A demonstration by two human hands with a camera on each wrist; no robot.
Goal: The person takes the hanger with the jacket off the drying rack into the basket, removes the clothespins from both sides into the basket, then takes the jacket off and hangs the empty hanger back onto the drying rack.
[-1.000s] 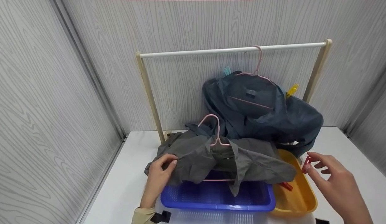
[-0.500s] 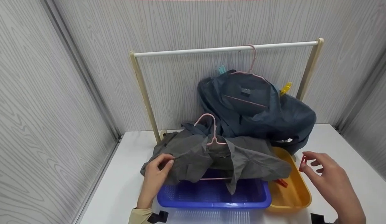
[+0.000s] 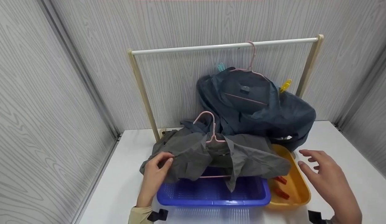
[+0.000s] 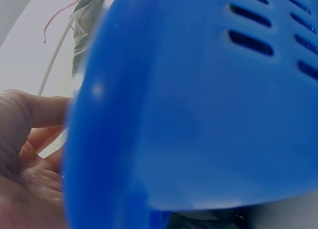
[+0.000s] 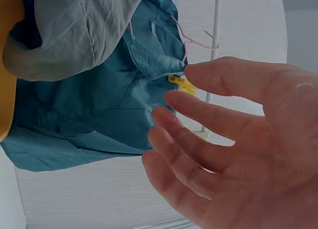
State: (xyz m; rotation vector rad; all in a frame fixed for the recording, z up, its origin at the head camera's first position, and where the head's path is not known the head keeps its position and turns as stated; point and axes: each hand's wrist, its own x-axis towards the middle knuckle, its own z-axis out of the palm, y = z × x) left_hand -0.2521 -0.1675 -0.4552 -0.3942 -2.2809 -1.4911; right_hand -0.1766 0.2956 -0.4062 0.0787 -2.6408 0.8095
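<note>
Now no longer pinching the red clip (image 3: 281,193) with the right hand (image 3: 327,175), as half a second ago, but spreading the fingers, thumb well apart from forefinger and holding nothing, just beside the right rim of the yellow tray (image 3: 302,189). To be found lying in that tray now: the dropped piece, near the other red clip (image 3: 280,179), already there before, close by the edge of the cloth.

Still pinching the gray shirt (image 3: 190,161) near its left end between thumb and forefinger of the left hand (image 3: 156,171), much as in the earlier frame. Impossible to check the fingertips in the left wrist view, behind the wall of the blue basket (image 3: 211,203).

Draped over the back of the basket and, at its right end, over part of the tray: the same shirt, around a pink hanger (image 3: 214,130) with the hook standing up at the collar.

Behind, unchanged, hanging from the white rail (image 3: 180,49): a blue shirt (image 3: 246,115) on a second hanger (image 3: 252,56), with a light blue clip (image 3: 220,67) on the left shoulder and a yellow clip (image 3: 285,86) on the right.
</note>
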